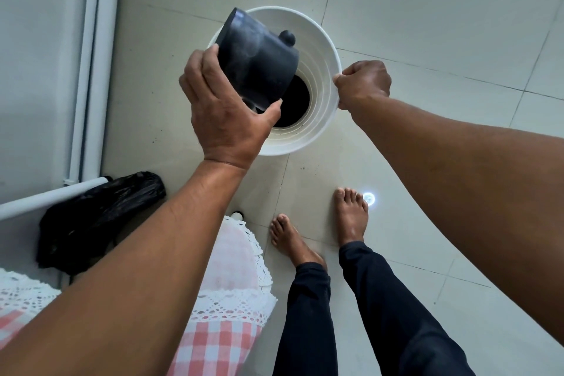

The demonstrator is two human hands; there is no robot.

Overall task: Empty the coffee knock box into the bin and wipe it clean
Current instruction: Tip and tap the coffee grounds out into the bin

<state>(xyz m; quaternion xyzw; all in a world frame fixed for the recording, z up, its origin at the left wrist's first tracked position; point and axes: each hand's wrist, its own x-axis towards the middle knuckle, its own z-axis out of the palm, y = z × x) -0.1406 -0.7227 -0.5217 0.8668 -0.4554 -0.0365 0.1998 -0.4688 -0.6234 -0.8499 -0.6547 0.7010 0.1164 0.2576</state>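
At the near edge, a pink-and-white checked cloth with a white lace border (pixel 225 308) is seen, with a crumpled black plastic bag (pixel 91 217) beside it and two bare feet on the glossy pale tiled floor (pixel 427 24). Farther out, the round black plastic knock box (pixel 259 64) is gripped by the left hand (pixel 225 113), fingers wrapped round its wall, and tipped over the round white plastic bin (pixel 320 76). The bin's far-right rim is pinched by the right hand (pixel 363 82).
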